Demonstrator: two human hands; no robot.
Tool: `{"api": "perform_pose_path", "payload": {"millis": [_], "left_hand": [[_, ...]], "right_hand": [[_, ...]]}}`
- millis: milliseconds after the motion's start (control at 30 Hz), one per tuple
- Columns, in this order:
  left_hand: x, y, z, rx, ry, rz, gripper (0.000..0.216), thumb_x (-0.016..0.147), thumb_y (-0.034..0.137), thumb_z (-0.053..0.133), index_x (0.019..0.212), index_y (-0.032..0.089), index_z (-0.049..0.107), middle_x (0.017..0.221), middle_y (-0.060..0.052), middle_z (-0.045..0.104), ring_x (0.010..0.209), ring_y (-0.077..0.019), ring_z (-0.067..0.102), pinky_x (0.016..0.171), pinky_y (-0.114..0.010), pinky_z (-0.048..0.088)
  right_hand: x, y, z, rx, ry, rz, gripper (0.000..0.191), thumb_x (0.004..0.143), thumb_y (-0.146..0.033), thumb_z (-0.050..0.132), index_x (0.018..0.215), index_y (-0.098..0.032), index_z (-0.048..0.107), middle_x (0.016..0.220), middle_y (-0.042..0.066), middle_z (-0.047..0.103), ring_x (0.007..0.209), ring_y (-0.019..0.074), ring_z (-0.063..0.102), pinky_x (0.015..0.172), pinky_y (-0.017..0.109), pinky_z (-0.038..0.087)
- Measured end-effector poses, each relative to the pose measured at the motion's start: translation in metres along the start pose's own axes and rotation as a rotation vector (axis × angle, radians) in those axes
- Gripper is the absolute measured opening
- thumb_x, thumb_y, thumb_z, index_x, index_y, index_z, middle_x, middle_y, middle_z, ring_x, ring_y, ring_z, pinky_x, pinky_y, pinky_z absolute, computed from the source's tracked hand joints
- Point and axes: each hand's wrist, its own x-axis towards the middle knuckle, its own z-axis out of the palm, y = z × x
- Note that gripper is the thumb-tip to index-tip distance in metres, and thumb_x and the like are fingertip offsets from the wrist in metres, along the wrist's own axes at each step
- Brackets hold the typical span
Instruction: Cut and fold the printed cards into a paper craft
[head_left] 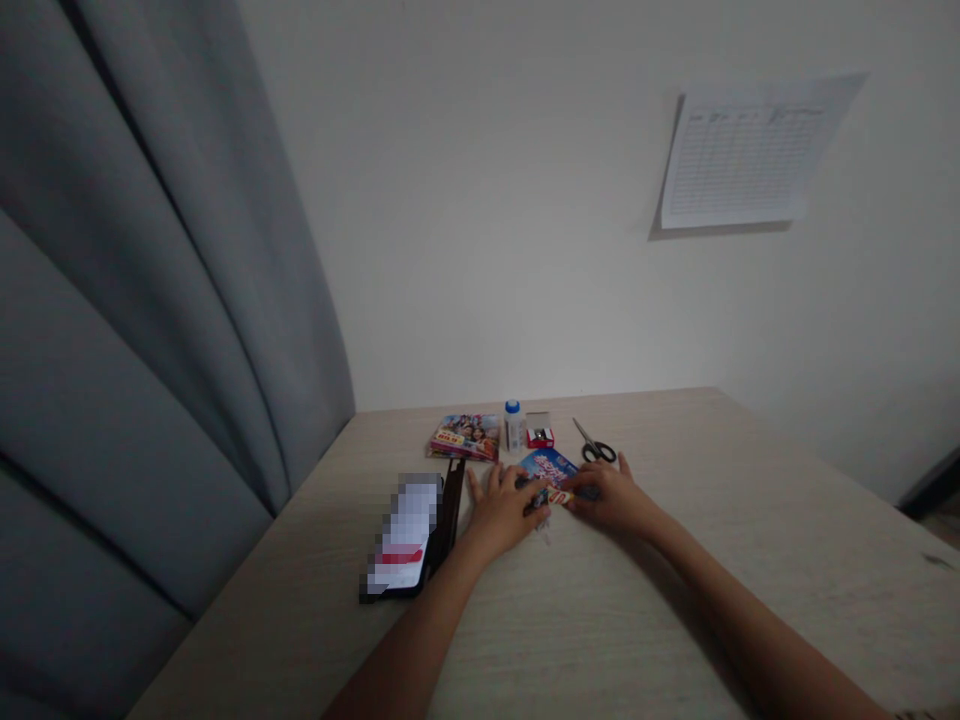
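Both hands meet low over the table around a small piece of printed paper (557, 495), yellowish with red marks. My left hand (504, 512) has its thumb and forefinger pressed on the paper's left side, with the outer fingers spread toward the tabletop. From the other side, my right hand (613, 497) pinches the paper's right edge. Just behind the fingers lies a blue printed sheet or booklet (547, 464), its near part covered by the hands. Whether it is joined to the small paper cannot be made out. A faint scrap shows below the left thumb.
Behind the hands are a stack of colourful printed cards or booklets (465, 437), a blue-capped glue bottle (513, 428), a small open red box (539, 433) and black-handled scissors (596, 446). A phone (403, 540) rests against a dark stand (450, 505) at left, near a grey curtain (187, 250).
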Motion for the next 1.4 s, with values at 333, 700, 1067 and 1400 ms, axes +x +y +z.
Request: {"api": "perform_pose_path", "payload": {"millis": [333,700,1067,1400], "left_hand": [[0.0001,-0.0008,-0.0024,0.012,-0.006,0.016,0.042,0.091,0.060,0.051,0.132,0.052,0.053,0.141,-0.002,0.048,0.137,-0.0372,0.030,0.104,-0.081,-0.004],[0.0000,-0.0029,0.0001,-0.019,0.002,0.011,0.043,0.090,0.062,0.052,0.133,0.053,0.052,0.143,0.000,0.048,0.141,-0.0390,0.024,0.104,-0.080,-0.007],[-0.0008,-0.0014,0.0006,-0.026,0.017,0.020,0.038,0.091,0.058,0.054,0.129,0.056,0.055,0.143,-0.001,0.047,0.140,-0.0397,0.026,0.104,-0.081,-0.004],[-0.0009,0.0034,-0.0069,-0.015,-0.009,0.018,0.034,0.093,0.057,0.052,0.125,0.052,0.060,0.142,-0.001,0.049,0.142,-0.0387,0.024,0.104,-0.079,-0.007]], "right_hand": [[0.0000,-0.0004,-0.0025,-0.005,-0.019,-0.010,0.029,0.085,-0.046,0.062,0.108,-0.031,0.073,0.115,0.007,0.070,0.123,0.0314,0.053,0.110,0.069,-0.006],[0.0004,0.0023,0.0011,-0.014,-0.008,-0.010,0.028,0.085,-0.045,0.063,0.107,-0.031,0.073,0.115,0.007,0.070,0.123,0.0317,0.052,0.110,0.068,-0.007],[0.0018,0.0040,0.0016,-0.021,-0.020,-0.005,0.029,0.084,-0.045,0.063,0.108,-0.033,0.073,0.113,0.006,0.069,0.122,0.0308,0.053,0.110,0.069,-0.008],[0.0013,0.0006,0.0003,-0.039,-0.029,-0.008,0.030,0.085,-0.046,0.061,0.109,-0.033,0.073,0.115,0.006,0.069,0.123,0.0318,0.052,0.111,0.067,-0.007]]}}
